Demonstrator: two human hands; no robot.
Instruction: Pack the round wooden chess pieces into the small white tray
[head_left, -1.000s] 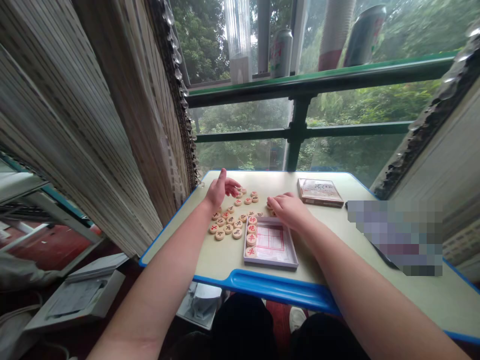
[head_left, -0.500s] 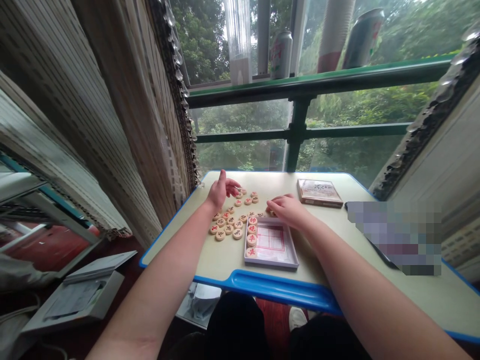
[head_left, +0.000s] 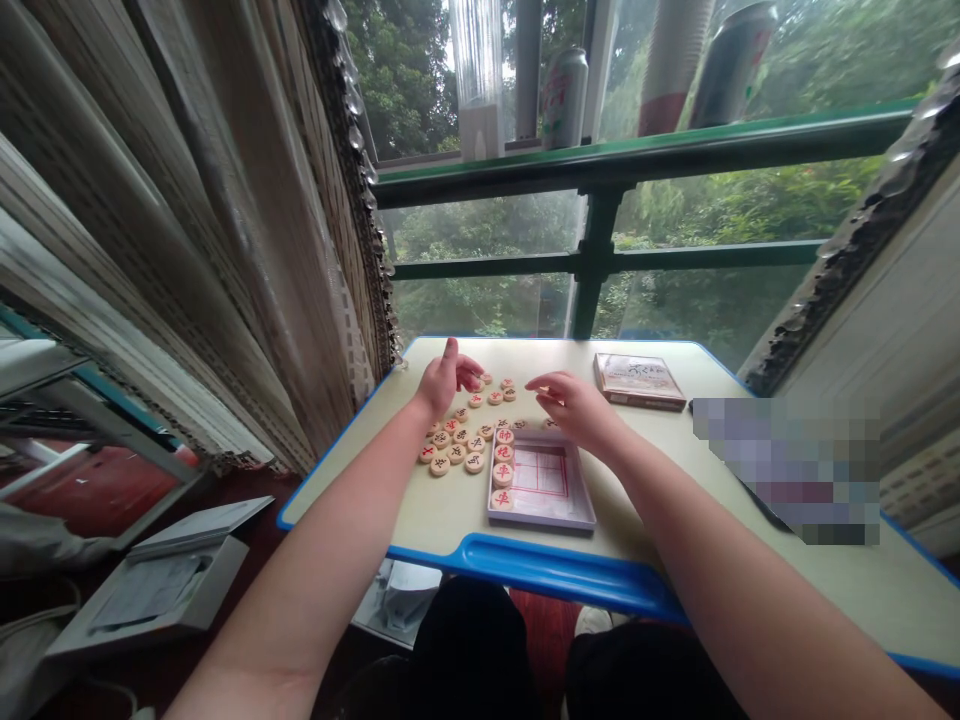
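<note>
Wooden disc row [head_left: 502,474] lengthwise toward window [head_left: 487,230]

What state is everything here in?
Bare left hand: open, thumb up, nothing visibly held.
Bare right hand: loosely open, fingers extended, nothing visibly held.
Shallow white rectangular tray: open, partly filled.
Four round red-lettered wooden pieces: lined up in the tray.
Loose round wooden pieces: scattered on the pale, blue-edged table.
Flat brown-edged printed box: lying flat.
White cardboard box below: lid raised.
Two metal drink cans: standing; opened or not, unclear.
</note>
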